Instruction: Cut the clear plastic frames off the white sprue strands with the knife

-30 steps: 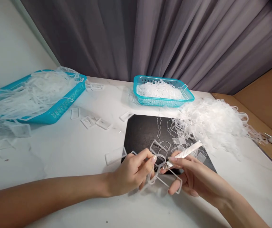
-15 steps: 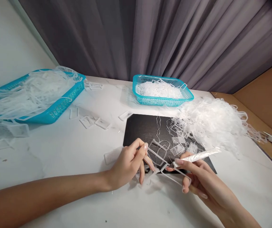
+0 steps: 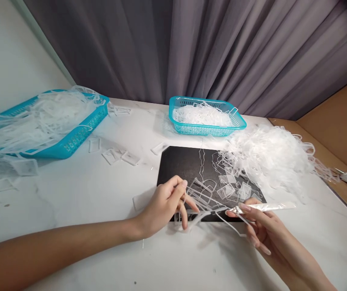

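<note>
My left hand [image 3: 163,208] pinches a translucent plastic frame piece [image 3: 203,217] between thumb and fingers, above the near edge of a black mat [image 3: 178,163]. My right hand [image 3: 269,232] is closed on a craft knife [image 3: 275,207] with a shiny white wrapped handle. The knife's dark blade points left and meets the thin plastic strips; whether it cuts into them I cannot tell. Small clear rectangular pieces [image 3: 226,190] and thin looped offcuts lie on the mat beyond my hands.
A blue basket [image 3: 70,146] heaped with clear plastic frames stands at left. Another blue basket [image 3: 208,130] at the back holds thin white strips. A large pile of plastic strips [image 3: 273,157] covers the mat's right corner. Loose frames [image 3: 130,157] lie on the white table.
My right hand and the knife have moved right and slightly down, and the knife lies flatter. The plastic piece has shifted between my hands; my left hand has barely moved.
</note>
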Motion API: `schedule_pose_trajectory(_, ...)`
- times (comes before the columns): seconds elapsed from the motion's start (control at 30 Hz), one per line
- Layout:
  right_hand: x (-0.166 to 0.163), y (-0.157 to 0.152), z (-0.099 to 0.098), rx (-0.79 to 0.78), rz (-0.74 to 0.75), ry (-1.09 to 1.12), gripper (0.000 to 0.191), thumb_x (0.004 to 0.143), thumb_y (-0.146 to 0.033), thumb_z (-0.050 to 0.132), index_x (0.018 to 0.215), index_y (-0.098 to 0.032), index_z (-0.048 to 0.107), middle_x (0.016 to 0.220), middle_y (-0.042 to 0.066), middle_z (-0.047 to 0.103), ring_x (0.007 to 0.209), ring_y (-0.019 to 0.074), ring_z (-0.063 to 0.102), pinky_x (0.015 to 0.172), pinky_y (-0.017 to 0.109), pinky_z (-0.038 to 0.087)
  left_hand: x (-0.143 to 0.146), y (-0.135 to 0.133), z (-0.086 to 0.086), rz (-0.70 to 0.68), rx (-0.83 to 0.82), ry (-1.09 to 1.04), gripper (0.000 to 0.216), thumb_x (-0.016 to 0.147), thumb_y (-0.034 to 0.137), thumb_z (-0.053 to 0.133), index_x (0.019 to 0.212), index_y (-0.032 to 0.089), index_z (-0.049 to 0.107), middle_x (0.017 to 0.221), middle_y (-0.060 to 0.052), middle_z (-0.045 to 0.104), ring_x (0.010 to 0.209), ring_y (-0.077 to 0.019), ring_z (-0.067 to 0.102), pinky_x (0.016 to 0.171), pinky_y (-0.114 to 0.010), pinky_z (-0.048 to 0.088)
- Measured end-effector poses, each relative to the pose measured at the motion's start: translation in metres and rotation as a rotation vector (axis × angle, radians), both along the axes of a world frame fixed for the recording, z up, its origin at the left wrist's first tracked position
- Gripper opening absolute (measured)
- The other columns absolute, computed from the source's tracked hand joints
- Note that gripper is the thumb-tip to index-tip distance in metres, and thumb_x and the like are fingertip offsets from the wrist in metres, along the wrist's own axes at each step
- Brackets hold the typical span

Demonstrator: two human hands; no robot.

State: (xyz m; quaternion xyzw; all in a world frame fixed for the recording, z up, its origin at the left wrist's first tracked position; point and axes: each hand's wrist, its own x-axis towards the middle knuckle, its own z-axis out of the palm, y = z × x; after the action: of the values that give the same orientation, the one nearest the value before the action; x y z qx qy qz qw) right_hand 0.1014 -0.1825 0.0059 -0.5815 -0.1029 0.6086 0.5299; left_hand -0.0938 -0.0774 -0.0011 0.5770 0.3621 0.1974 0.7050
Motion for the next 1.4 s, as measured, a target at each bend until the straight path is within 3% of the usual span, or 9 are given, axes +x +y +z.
schedule_pose_trajectory(0.1, -0.006, 0.008, 0.008, 0.009, 0.078, -0.033, 0.032, 0.064, -0.031, 0.077, 0.071, -0.020, 0.048, 0.068, 0.001, 0.068, 0.034, 0.0044, 0.047, 0.029, 0.014, 0.021, 0.000, 0.000, 0.003, -0.120, -0.004, 0.027, 0.028, 0.093, 0.043, 0.034, 0.077, 0.019, 0.035, 0.068, -0.002, 0.067, 0.037, -0.0063, 0.051, 0.046, -0.021, 0.035)
schedule_pose_trajectory(0.27, -0.014, 0.021, 0.017, 0.043, 0.226, -0.140, 0.031, 0.071, -0.041, 0.071, 0.070, -0.020, 0.048, 0.043, -0.007, 0.048, 0.037, 0.0080, 0.047, 0.033, 0.016, 0.023, -0.001, 0.001, 0.008, -0.207, 0.040, 0.075, 0.035, 0.081, 0.041, 0.056, 0.097, 0.023, 0.031, 0.066, 0.006, 0.057, 0.039, -0.0049, 0.039, 0.039, -0.017, 0.027)
schedule_pose_trajectory(0.4, -0.009, 0.025, 0.019, 0.074, 0.297, -0.291, 0.028, 0.072, -0.043, 0.070, 0.072, -0.018, 0.058, 0.060, -0.001, 0.054, 0.041, 0.0074, 0.045, 0.036, 0.020, 0.026, -0.001, 0.001, 0.011, -0.331, 0.186, 0.121, 0.034, 0.077, 0.028, 0.060, 0.102, 0.023, 0.037, 0.068, 0.007, 0.053, 0.042, -0.0035, 0.034, 0.042, -0.017, 0.026)
schedule_pose_trajectory(0.53, 0.000, 0.025, 0.018, 0.155, 0.254, -0.380, 0.032, 0.072, -0.042, 0.069, 0.060, -0.017, 0.054, 0.089, 0.001, 0.055, 0.049, 0.0051, 0.041, 0.041, 0.023, 0.027, -0.003, -0.001, 0.008, -0.297, 0.253, 0.126, 0.030, 0.080, 0.023, 0.055, 0.105, 0.026, 0.038, 0.065, 0.009, 0.046, 0.040, -0.0029, 0.028, 0.040, -0.017, 0.023)
schedule_pose_trajectory(0.67, 0.004, 0.023, 0.016, 0.217, 0.309, -0.443, 0.035, 0.072, -0.043, 0.069, 0.055, -0.019, 0.051, 0.070, -0.001, 0.051, 0.061, 0.0110, 0.043, 0.054, 0.025, 0.034, -0.005, 0.001, 0.005, -0.278, 0.225, 0.045, 0.041, 0.083, 0.025, 0.051, 0.119, 0.031, 0.032, 0.069, 0.009, 0.045, 0.038, -0.0021, 0.026, 0.039, -0.017, 0.022)
schedule_pose_trajectory(0.77, 0.005, 0.022, 0.018, 0.260, 0.409, -0.451, 0.027, 0.074, -0.043, 0.067, 0.063, -0.020, 0.059, 0.075, 0.002, 0.061, 0.076, 0.0175, 0.055, 0.068, 0.030, 0.041, -0.007, 0.004, 0.005, -0.311, 0.191, -0.007, 0.046, 0.084, 0.027, 0.052, 0.125, 0.032, 0.031, 0.069, 0.008, 0.046, 0.039, -0.0029, 0.028, 0.040, -0.018, 0.024)
schedule_pose_trajectory(0.97, 0.006, 0.018, 0.023, 0.318, 0.695, -0.673, 0.021, 0.084, -0.040, 0.055, 0.079, -0.024, 0.067, 0.103, 0.005, 0.066, 0.096, 0.0236, 0.056, 0.083, 0.037, 0.040, -0.006, 0.007, 0.003, -0.338, 0.278, 0.048, 0.015, 0.084, 0.030, 0.050, 0.087, 0.019, 0.059, 0.067, 0.003, 0.048, 0.049, -0.0060, 0.037, 0.044, -0.019, 0.028)
schedule_pose_trajectory(1.27, 0.004, 0.013, 0.014, 0.357, 0.797, -1.001, 0.023, 0.091, -0.041, 0.043, 0.089, -0.026, 0.060, 0.099, 0.004, 0.061, 0.092, 0.0211, 0.050, 0.077, 0.036, 0.040, 0.000, 0.001, -0.002, -0.269, 0.530, 0.205, 0.011, 0.080, 0.025, 0.056, 0.080, 0.017, 0.063, 0.051, 0.007, 0.036, 0.047, -0.0077, 0.031, 0.047, -0.020, 0.029)
schedule_pose_trajectory(1.4, -0.001, 0.013, 0.017, 0.407, 0.845, -1.140, 0.021, 0.093, -0.038, 0.039, 0.088, -0.026, 0.056, 0.099, 0.004, 0.060, 0.089, 0.0213, 0.048, 0.073, 0.037, 0.040, 0.002, -0.001, -0.005, -0.257, 0.627, 0.208, 0.016, 0.081, 0.024, 0.054, 0.081, 0.017, 0.068, 0.052, 0.004, 0.044, 0.047, -0.0086, 0.034, 0.046, -0.021, 0.031)
